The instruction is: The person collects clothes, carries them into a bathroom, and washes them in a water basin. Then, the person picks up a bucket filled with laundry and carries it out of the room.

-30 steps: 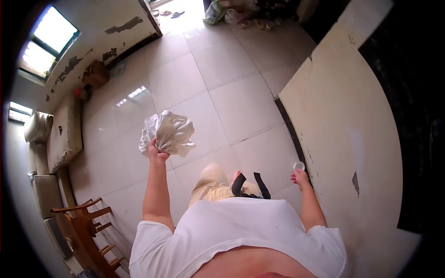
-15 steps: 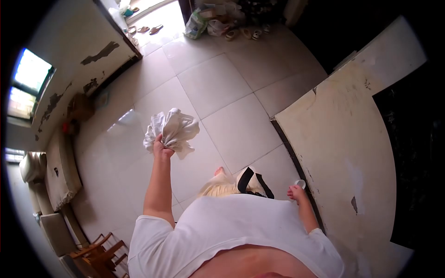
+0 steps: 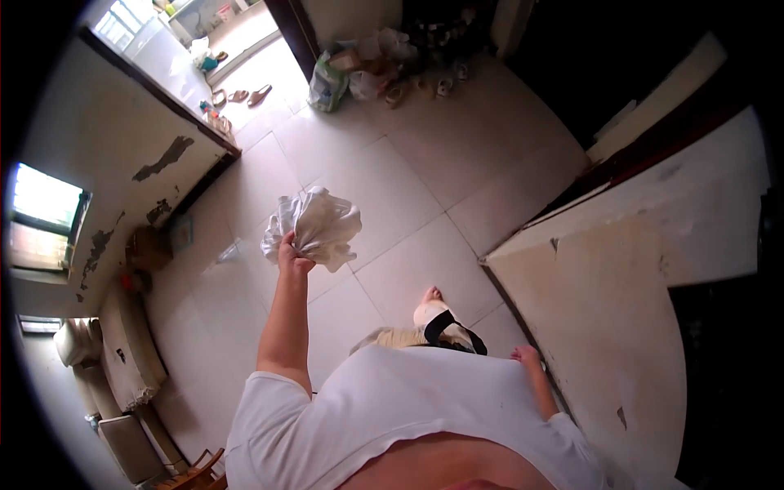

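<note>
White cloth [image 3: 331, 224] sits bunched in the left hand [image 3: 293, 253], gripped at eleven o'clock from the wearer, over the floor; the step in hand looks like carrying it, and the next move calls for a secure grip. The right hand [image 3: 527, 355], at two o'clock, looks loosely curled; I cannot tell whether it holds anything. Around: a worn sofa [image 3: 129, 347] at nine, a plastic bag [image 3: 328, 86] between eleven and twelve, glossy pale tiles [image 3: 392, 204] at twelve, a chipped wall [image 3: 604, 318] at two.
</note>
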